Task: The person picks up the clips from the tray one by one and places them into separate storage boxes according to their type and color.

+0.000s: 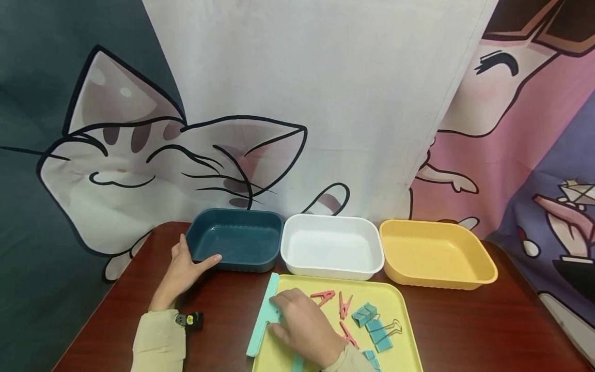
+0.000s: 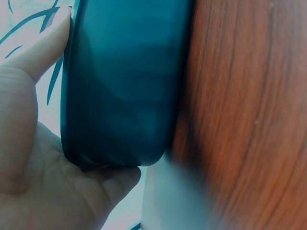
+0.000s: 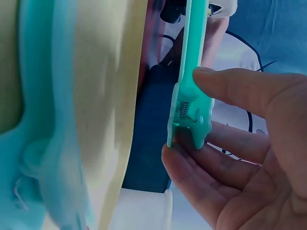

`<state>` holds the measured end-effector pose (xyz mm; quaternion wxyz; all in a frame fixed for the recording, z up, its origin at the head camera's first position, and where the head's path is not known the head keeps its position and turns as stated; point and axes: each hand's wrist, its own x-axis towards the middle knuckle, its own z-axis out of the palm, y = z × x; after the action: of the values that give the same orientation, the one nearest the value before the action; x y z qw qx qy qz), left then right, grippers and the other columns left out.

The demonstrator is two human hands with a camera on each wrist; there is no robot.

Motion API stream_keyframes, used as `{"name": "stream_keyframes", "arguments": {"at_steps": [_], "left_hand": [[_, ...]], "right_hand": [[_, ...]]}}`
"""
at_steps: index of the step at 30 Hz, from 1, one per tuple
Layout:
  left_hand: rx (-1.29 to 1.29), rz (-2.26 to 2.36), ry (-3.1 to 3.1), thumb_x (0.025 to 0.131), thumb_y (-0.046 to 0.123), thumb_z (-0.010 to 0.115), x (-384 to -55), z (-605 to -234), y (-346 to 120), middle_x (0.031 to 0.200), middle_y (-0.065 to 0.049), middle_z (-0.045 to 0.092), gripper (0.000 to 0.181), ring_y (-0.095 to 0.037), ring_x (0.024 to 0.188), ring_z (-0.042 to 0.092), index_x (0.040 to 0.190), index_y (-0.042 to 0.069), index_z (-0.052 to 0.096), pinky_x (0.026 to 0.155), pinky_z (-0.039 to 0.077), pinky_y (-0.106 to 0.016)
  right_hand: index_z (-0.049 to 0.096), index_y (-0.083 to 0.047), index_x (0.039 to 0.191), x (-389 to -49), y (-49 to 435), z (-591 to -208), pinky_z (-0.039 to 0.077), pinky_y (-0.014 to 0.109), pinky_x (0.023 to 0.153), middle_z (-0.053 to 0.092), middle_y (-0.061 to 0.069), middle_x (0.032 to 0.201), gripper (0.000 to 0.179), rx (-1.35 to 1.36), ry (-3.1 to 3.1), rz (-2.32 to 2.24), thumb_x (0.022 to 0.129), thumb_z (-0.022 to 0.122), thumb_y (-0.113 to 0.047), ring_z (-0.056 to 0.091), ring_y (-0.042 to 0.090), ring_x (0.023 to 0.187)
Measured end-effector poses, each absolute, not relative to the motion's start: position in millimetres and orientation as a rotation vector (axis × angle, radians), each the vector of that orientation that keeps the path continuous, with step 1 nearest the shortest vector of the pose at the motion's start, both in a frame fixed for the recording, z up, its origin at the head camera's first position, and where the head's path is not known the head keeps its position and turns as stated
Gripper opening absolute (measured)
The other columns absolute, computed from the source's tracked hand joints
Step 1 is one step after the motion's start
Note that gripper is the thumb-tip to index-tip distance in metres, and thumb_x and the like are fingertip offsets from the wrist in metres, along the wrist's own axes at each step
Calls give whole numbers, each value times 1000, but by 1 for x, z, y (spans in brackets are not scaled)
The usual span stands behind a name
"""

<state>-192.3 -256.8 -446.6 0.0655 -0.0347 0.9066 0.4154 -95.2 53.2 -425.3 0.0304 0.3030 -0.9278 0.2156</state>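
Note:
My left hand [image 1: 182, 271] grips the left end of a dark blue bin [image 1: 246, 267]. In the left wrist view, its thumb lies at the rim and the fingers wrap round the bin's end. My right hand [image 1: 307, 325] pinches a long teal bag clip [image 1: 263, 323] over the left edge of a yellow tray [image 1: 404, 356]. The right wrist view shows the thumb on one side of the clip [image 3: 192, 96], fingers on the other, near its small spring. Another teal bag clip [image 3: 38, 72] lies on the tray, partly hidden under the right hand in the head view.
Pink clothespins [image 1: 344, 306] and several blue binder clips [image 1: 378, 335] lie on the tray. A white bin [image 1: 332, 271] and a yellow bin [image 1: 437, 281] stand right of the blue one, along the back of the brown table [image 1: 465, 330]. A printed cloth [image 1: 353, 103] hangs behind.

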Motion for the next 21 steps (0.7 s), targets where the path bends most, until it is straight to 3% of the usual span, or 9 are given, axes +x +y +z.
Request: {"name": "stream_keyframes", "arguments": {"at_steps": [21], "left_hand": [[-90, 1259, 2751, 92, 55, 70, -192, -448, -257, 162, -36, -10, 128, -56, 142, 20, 155, -2, -25, 111, 22, -72]], "right_hand": [[72, 1, 119, -114, 42, -420, 53, 32, 96, 71, 9, 114, 37, 872, -2721, 746, 90, 81, -19, 64, 21, 109]]}}
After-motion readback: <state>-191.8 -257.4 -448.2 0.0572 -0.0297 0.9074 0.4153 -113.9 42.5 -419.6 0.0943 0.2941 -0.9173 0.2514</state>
